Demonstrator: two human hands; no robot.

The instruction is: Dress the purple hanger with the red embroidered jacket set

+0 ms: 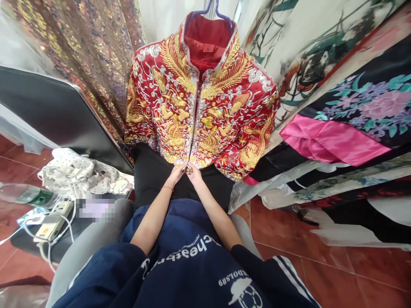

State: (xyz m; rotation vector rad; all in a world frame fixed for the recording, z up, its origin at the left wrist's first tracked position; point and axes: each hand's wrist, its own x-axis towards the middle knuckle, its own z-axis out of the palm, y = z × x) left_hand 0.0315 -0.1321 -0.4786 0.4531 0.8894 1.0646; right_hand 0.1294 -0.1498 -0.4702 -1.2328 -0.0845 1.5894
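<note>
A red jacket point(221, 100) with dense gold and silver embroidery hangs upright in front of me on a purple hanger point(224, 17). It has a stand collar, a size tag point(209, 48) inside the neck and a front opening down the middle. My left hand point(177, 174) pinches the bottom end of that opening at the hem. Close beside it, my right hand point(194, 174) pinches the other front edge at the same height. The fingertips of both hands nearly meet, and the exact grip is too small to make out. Black cloth point(154, 179) lies behind and below the hem.
On the left stand a black chair back point(54, 107), a spotted cloth point(75, 171), a plastic bottle point(28, 194) and a power strip point(56, 220) with white cables. A sequined fabric point(93, 55) hangs behind. Embroidered garments point(369, 102) hang at right above the red tiled floor point(279, 231).
</note>
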